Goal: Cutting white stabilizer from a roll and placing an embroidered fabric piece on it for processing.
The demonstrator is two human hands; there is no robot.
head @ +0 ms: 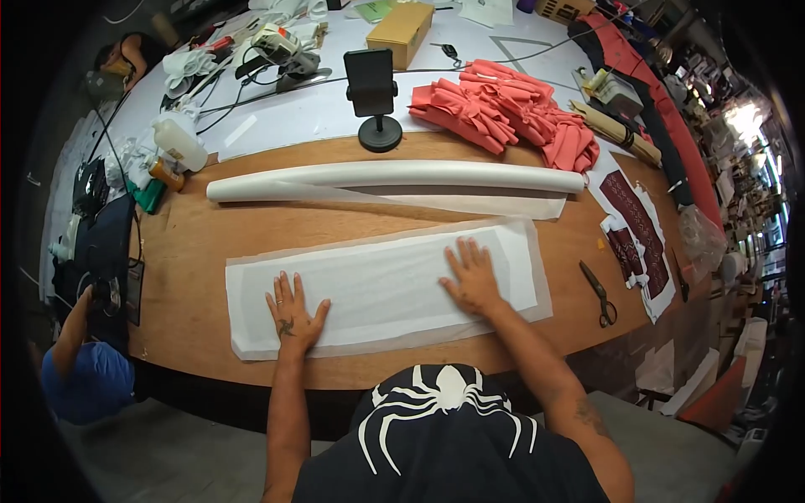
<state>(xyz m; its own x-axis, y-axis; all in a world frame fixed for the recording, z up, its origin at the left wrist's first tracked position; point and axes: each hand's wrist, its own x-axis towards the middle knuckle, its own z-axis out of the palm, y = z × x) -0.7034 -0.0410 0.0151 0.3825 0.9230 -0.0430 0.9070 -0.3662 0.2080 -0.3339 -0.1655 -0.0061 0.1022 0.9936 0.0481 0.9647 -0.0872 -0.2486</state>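
A long white sheet (383, 295) lies on the wooden tabletop before me, with layers of thin translucent paper or interfacing showing past its edges. My left hand (295, 317) rests flat on its left part, fingers apart, with nothing held. On the right part my right hand (471, 276) is likewise spread flat, palm down. Beyond the sheet, a white roll (402, 175) of thin material stretches across the table, its loose end fanning toward the right. Black-handled scissors (599, 294) lie to the right of the sheet.
A phone stand (380, 132) stands behind the roll, near bundled coral fabric (503, 107). Patterned maroon fabric pieces (638, 232) lie at the right. A cardboard box (400, 34), a cutting machine (283, 50) and a plastic bottle (179, 144) sit farther off. Another person in blue (88, 380) is at left.
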